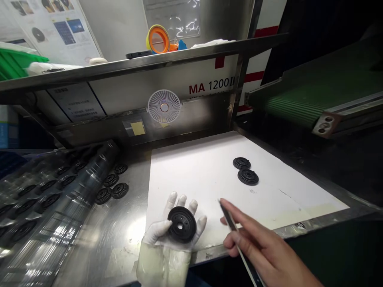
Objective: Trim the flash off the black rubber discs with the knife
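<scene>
Worktop (98,223): metal, scuffed, glaring in patches, with a white sheet (194,167) laid over much of it; all places below are read from this sheet. Green conveyor belt (295,107): to its right, raised, beyond the worktop. White machine panel (212,85) marked "MA 1200 II": behind it. Metal shelf (191,55): behind and above it. Clear plastic tray (92,171) with rows of black discs: left of it, partly blurred.

Right grip (254,243): bare hand, over the sheet's near edge, fingers and thumb pinching a tool. Left grip (163,239): white-gloved, palm up, over the sheet's near left part; thumb pressed on the rim of a black ribbed disc (184,219), other fingers spread behind it. The disc lies in the palm, tilted, its face and central hole turned to the camera.

White round fan (164,107): behind the sheet, upright. Slim metal tool (229,220): tip pointing over the sheet, apart from the held disc; exact type unclear. Orange-and-yellow tape roll (166,40): on the shelf behind the sheet. Loose black discs: two (248,177) on the sheet, right half, touching or overlapping; four (120,190) just left of it, on bare metal. Yellow note (138,128): behind it.
</scene>
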Motion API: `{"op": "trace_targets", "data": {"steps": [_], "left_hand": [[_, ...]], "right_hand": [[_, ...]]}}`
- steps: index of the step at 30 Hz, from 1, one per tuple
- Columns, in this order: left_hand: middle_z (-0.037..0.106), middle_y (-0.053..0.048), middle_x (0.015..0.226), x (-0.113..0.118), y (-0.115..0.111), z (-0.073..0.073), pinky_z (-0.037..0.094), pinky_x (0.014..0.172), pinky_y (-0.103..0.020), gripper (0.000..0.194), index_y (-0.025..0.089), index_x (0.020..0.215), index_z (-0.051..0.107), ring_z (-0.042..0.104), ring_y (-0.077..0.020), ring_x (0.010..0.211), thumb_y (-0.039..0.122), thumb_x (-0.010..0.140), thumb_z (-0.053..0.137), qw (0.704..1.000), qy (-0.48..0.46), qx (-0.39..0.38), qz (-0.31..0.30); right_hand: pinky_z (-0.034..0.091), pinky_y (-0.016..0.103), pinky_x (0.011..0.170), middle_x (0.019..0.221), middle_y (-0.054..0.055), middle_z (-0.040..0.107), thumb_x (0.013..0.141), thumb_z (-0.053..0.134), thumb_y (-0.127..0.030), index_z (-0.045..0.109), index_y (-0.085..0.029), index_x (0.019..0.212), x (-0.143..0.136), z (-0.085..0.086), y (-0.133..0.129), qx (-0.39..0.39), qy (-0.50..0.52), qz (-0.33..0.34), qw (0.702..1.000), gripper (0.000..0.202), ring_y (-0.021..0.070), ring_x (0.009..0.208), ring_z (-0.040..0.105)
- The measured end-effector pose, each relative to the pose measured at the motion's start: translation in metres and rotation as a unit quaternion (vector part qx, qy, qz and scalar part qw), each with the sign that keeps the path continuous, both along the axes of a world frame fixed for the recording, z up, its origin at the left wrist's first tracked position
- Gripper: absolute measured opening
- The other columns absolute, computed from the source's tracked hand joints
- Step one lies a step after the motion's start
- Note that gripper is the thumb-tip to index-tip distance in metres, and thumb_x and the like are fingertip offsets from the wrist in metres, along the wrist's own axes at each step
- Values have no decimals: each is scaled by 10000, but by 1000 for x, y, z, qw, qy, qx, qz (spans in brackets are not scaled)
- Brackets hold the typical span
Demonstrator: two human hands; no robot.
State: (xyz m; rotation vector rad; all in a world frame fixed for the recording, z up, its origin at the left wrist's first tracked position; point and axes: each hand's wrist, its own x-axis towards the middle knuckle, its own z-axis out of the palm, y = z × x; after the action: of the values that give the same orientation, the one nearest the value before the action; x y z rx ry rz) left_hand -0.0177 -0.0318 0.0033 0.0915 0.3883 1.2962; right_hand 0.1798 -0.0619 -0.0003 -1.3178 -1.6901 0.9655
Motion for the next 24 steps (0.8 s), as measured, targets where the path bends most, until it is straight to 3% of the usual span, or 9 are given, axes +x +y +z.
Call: {"op": "trace_targets", "data": {"steps": [2, 6, 9, 13, 15, 17, 18, 22, 24], "left_hand": [[516, -85, 1336, -3, 1, -3, 560, 779, -433, 399, 246, 1187, 572, 506, -367, 1164, 181, 794, 544, 998, 42, -34, -18], [535, -174, 1291, -9, 2, -8, 556, 489, -299, 471, 149, 1241, 510, 657, -315, 857, 369, 828, 564, 987, 100, -112, -56], [513, -193, 1307, -12, -2, -8, 577, 585, -356, 529, 113, 1272, 482, 638, -330, 921, 412, 838, 524, 989, 76, -98, -85], [555, -206, 1237, -10, -10, -7, 549, 582, -327, 481, 105, 1254, 495, 639, -298, 881, 366, 850, 502, 991, 76, -58, -93], [617, -191, 1094, -7, -11, -7, 496, 482, -276, 447, 107, 1215, 517, 638, -247, 746, 374, 857, 494, 990, 100, -55, -85], [641, -153, 957, -2, -12, -6, 435, 411, -241, 420, 122, 1175, 535, 612, -208, 639, 399, 864, 483, 988, 129, -54, -72], [642, -133, 910, 0, -12, -6, 410, 393, -229, 404, 133, 1152, 545, 600, -194, 603, 412, 866, 479, 986, 142, -54, -64], [639, -99, 808, 8, -15, -6, 293, 330, -188, 402, 129, 1019, 585, 536, -137, 448, 470, 879, 426, 985, 150, -48, -65], [641, -105, 782, 10, -17, -5, 248, 310, -184, 445, 116, 989, 593, 493, -113, 377, 490, 890, 375, 987, 137, -35, -82]], "right_hand": [[550, 321, 753, 839, 27, 684, 907, 474, -452, 472, -327, 1314, 7, -1, 2, -34, 57, -91, 994, 426, 192, 748, 666], [458, 401, 975, 1139, 68, 646, 850, 569, -480, 569, -306, 1205, 8, 2, 5, -67, 221, -196, 953, 396, 258, 1078, 596], [344, 469, 1062, 1303, 77, 543, 818, 634, -413, 502, -310, 1295, 3, 7, 7, -116, 324, -129, 930, 505, 282, 1206, 497], [508, 416, 875, 1143, 90, 609, 707, 760, -340, 506, -297, 1279, 0, 11, 6, -140, 351, -95, 921, 628, 270, 1041, 586], [515, 301, 697, 869, 27, 626, 679, 780, -346, 613, -281, 1097, -2, 12, 4, -116, 347, -101, 925, 455, 189, 798, 589], [429, 234, 577, 642, -24, 510, 725, 734, -397, 641, -231, 801, -4, 12, 2, -92, 341, -85, 932, 205, 122, 618, 462], [389, 226, 553, 595, -36, 452, 761, 699, -414, 614, -216, 729, -5, 12, 1, -90, 336, -71, 935, 218, 109, 585, 402], [321, 225, 559, 637, -64, 404, 821, 648, -389, 556, -254, 940, -14, 13, 1, -136, 328, 2, 935, 201, 99, 586, 321], [323, 232, 577, 674, -58, 427, 820, 649, -373, 526, -239, 896, -19, 13, 3, -148, 320, 51, 934, 196, 104, 617, 353]]}}
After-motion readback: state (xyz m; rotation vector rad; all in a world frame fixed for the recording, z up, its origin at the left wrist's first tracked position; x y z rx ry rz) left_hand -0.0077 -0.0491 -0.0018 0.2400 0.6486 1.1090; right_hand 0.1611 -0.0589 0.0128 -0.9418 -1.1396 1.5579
